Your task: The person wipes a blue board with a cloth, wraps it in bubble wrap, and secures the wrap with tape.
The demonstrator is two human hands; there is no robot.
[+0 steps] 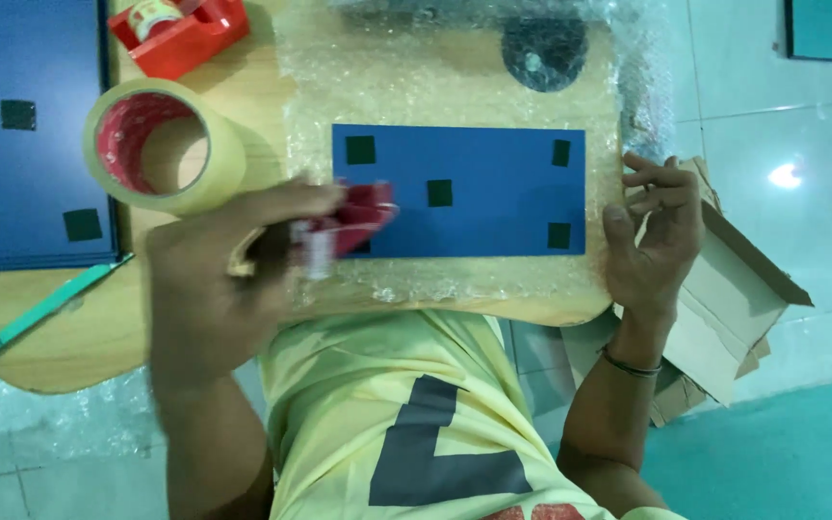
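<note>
Your left hand (pixel 209 279) has its grip closed on the red tape dispenser (pixel 349 226); the blue panel (pixel 459 190) lies just beyond it on bubble wrap (pixel 435 87). Your right hand (pixel 652 236) is open and empty at the panel's far end; steady it there.

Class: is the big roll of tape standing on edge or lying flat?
Lying flat: the tape roll rests on its side face, its round hole facing up.

table: I'm seeing a rounded wooden table (pixel 79 332), mid-frame
bubble wrap: clear bubble wrap sheet (pixel 416 87) spread over its centre and top
blue panel: blue board (pixel 493 193) lying on the wrap
tape: big tape roll (pixel 161 144) upper left, red dispenser (pixel 180 34) above it
cutter: green cutter (pixel 40 313), lower left edge
stack: blue boards (pixel 31 144) far left
</note>
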